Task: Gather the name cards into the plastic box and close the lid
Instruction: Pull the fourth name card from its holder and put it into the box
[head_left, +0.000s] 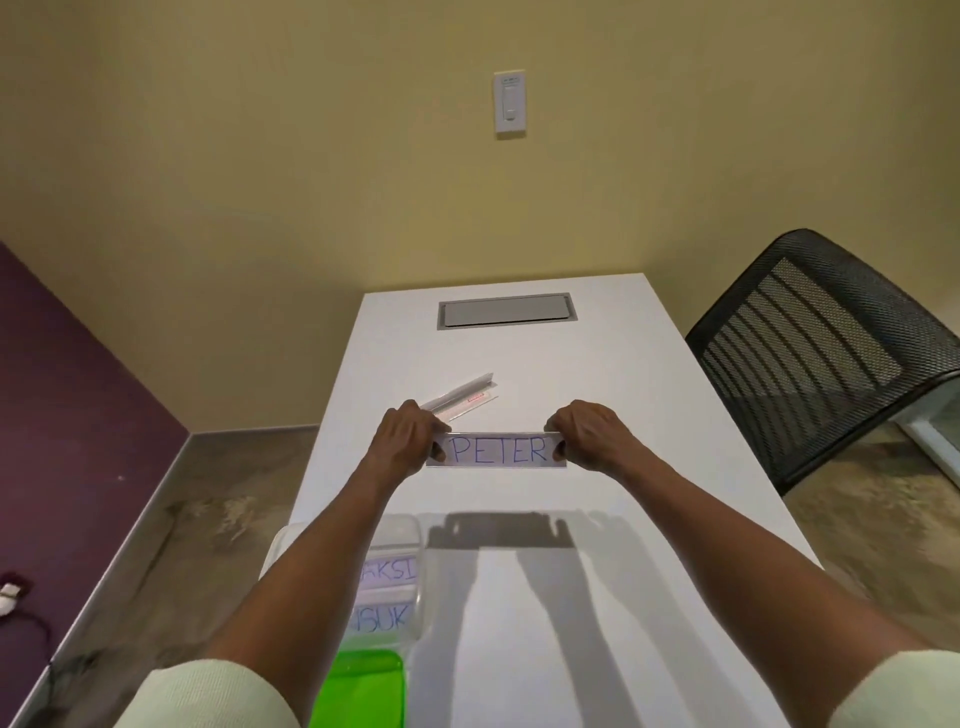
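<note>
A name card (497, 450) with "PETER" written in blue is held up above the white table (597, 395). My left hand (404, 439) pinches its left end and my right hand (589, 434) pinches its right end. Another clear name card (462, 396) lies on the table just behind my left hand. The clear plastic box (397, 577) stands near the table's front left, partly hidden by my left forearm, with two name cards inside. Its green lid (363, 691) lies just in front of it, off the box.
A black mesh chair (810, 348) stands at the table's right side. A grey cable hatch (505, 310) is set into the far end of the table. The wall with a light switch (510, 104) is behind it.
</note>
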